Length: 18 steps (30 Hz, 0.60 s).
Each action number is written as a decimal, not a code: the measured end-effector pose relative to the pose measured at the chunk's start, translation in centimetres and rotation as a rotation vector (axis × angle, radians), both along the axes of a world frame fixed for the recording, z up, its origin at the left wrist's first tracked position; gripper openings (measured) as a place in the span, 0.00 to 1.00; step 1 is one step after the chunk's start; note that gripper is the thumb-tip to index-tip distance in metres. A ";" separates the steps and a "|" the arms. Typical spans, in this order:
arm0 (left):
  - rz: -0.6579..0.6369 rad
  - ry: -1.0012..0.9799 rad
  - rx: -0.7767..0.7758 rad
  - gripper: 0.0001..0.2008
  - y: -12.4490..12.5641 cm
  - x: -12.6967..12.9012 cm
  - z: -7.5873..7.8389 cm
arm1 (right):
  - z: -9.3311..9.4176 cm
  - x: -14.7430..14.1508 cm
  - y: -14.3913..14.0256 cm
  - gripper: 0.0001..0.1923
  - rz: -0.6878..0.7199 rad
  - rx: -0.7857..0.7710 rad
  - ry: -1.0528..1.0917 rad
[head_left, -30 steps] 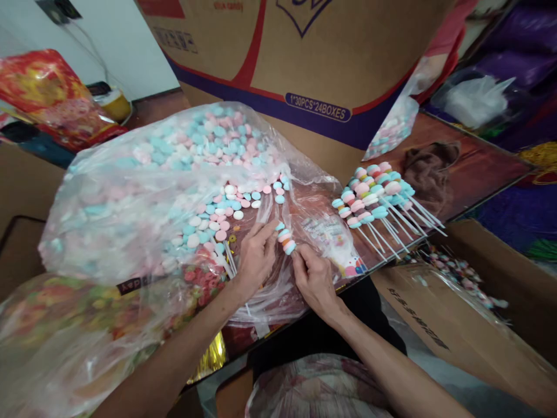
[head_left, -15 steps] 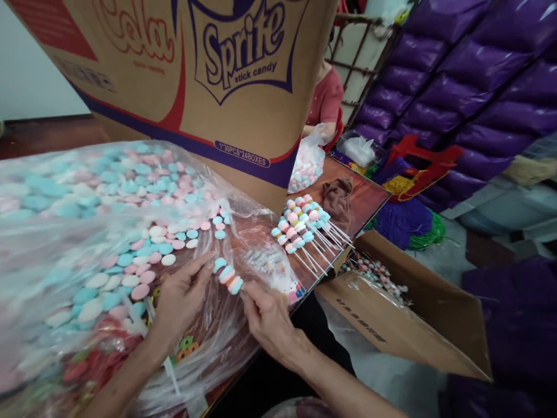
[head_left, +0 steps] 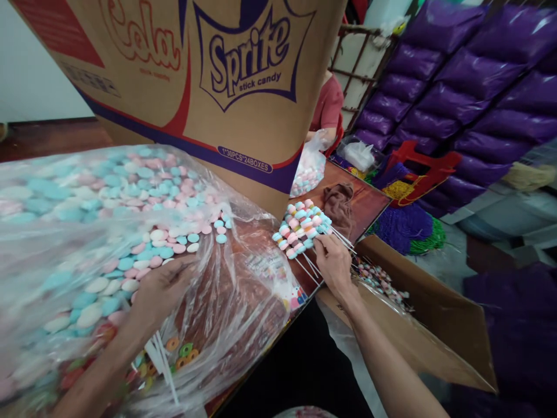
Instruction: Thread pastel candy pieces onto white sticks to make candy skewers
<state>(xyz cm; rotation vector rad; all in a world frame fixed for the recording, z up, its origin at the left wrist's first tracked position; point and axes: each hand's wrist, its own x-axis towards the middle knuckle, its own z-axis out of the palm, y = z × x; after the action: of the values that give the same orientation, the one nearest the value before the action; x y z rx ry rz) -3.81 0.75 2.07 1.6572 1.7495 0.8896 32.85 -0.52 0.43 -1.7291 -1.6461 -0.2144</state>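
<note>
My right hand (head_left: 335, 261) reaches to the pile of candy sticks (head_left: 300, 226), fingers pinched around a candy stick at the pile's near side. These sticks carry stacked pink, blue and white candy discs, and their white ends point toward me. My left hand (head_left: 161, 290) hovers by the loose candy discs (head_left: 143, 264) spilling from the clear plastic bag (head_left: 243, 302). Its fingers are loosely stretched with nothing visible in them. Below it lie white sticks (head_left: 161, 357) and coloured ring candies (head_left: 186, 349).
A large printed carton (head_left: 252, 122) stands behind the bag. An open cardboard box (head_left: 418, 348) with candy sticks is below the table's right edge. A brown cloth (head_left: 339, 203) lies past the pile. A person in a red top (head_left: 328, 101) sits beyond, near stacked purple packs (head_left: 409, 87).
My right hand has carried a candy stick from in front of me rightward to the pile. My left hand has let go of it and moved left and slightly down.
</note>
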 end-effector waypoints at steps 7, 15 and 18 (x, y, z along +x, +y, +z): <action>-0.059 -0.059 -0.049 0.21 -0.1 0.1 0.2 | 1.2 -5.0 -4.1 0.09 0.093 0.160 0.086; 0.015 -0.013 -0.062 0.17 -0.7 -0.8 0.5 | 0.8 -18.6 -10.0 0.09 0.904 -0.283 0.218; 0.053 -0.035 -0.085 0.18 -1.0 -1.5 0.7 | 1.2 -22.1 -10.8 0.06 0.874 -0.426 0.028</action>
<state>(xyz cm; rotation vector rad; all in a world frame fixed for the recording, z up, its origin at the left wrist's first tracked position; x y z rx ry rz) -5.36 -0.21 2.79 1.5387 1.7894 0.8512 10.74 -11.30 1.62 -1.1044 -2.3682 0.6039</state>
